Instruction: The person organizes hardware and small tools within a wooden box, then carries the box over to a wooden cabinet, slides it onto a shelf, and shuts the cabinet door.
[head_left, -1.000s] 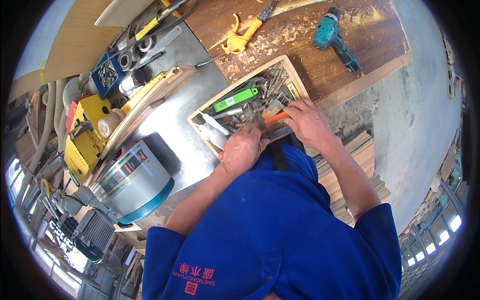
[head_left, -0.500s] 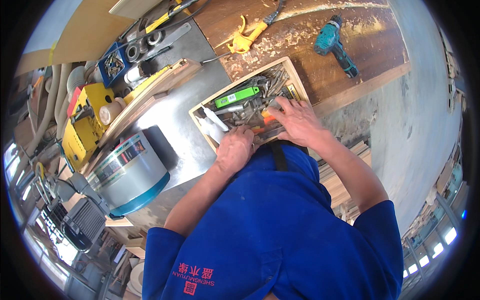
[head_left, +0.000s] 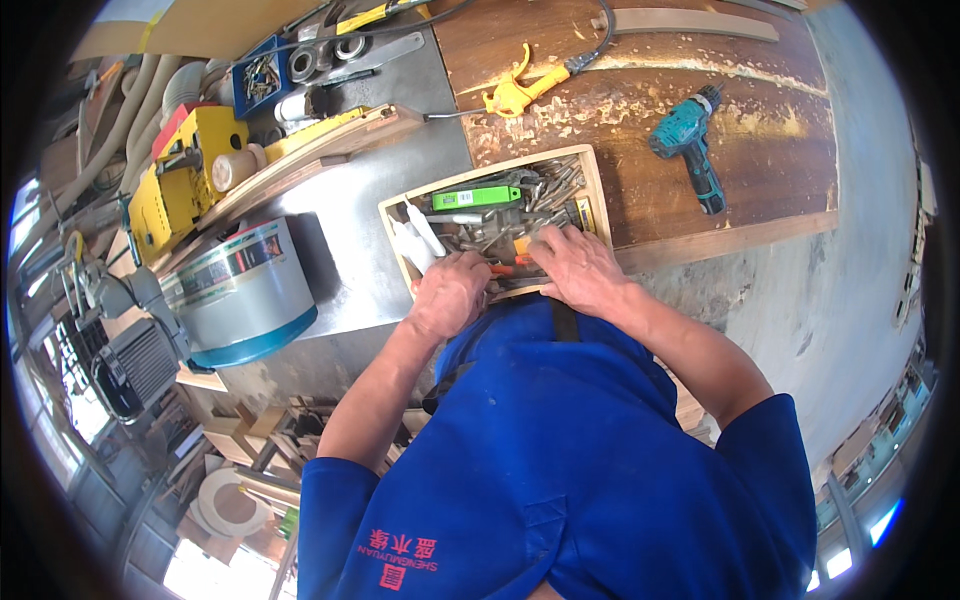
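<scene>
A wooden box (head_left: 594, 178) holds metal bits, white bottles (head_left: 423, 230) and a green case (head_left: 474, 197). My left hand (head_left: 452, 292) is at its front left edge, fingers curled inward over an orange tool (head_left: 500, 268); what they grip is partly hidden. My right hand (head_left: 582, 271) lies over the front right part of the box, fingers bent down among the contents beside an orange piece, their tips hidden.
A teal drill (head_left: 688, 145) and yellow air gun (head_left: 516, 95) lie on the worn wooden board beyond. At left are a yellow machine (head_left: 180, 205), a silver-and-teal bucket (head_left: 245, 300), a blue tray (head_left: 257, 85) of small parts, rings, hoses and a motor (head_left: 120, 370).
The orange tool that both my hands held higher at the rim has moved lower into the box. My right hand has shifted left and down; the view has shifted, with more floor showing.
</scene>
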